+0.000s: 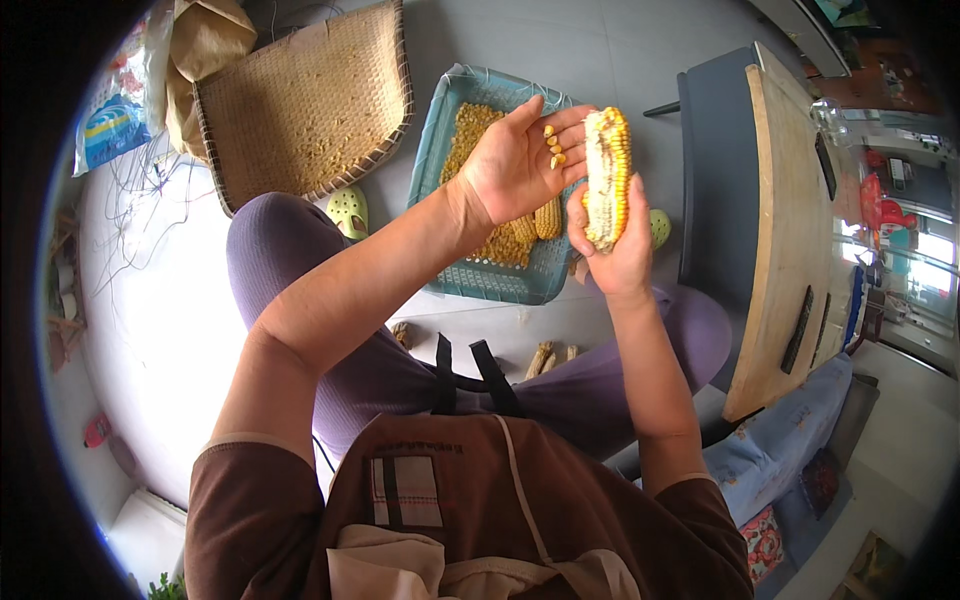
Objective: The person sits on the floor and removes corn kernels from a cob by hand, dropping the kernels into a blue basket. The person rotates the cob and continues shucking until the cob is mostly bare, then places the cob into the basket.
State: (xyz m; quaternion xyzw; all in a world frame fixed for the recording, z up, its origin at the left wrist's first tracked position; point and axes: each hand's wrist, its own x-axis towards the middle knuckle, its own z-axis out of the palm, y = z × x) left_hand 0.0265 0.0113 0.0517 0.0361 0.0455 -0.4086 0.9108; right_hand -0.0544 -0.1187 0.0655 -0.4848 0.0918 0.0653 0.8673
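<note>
My right hand grips a partly shelled corn cob upright near its lower end. Yellow kernels still cover the cob's right side, and a bare whitish strip runs along its left. Palm up, my left hand cradles several loose corn kernels on its fingers, the fingertips close beside the cob. Beneath both hands sits a teal plastic basket holding a layer of shelled kernels. Unshelled corn cobs lie in it, partly hidden by my left hand.
A woven bamboo tray with scattered kernels lies at upper left, beside a paper bag and loose cables. Bare cobs lie on the floor between my legs. A wooden-topped table stands to the right, with a remote control on it.
</note>
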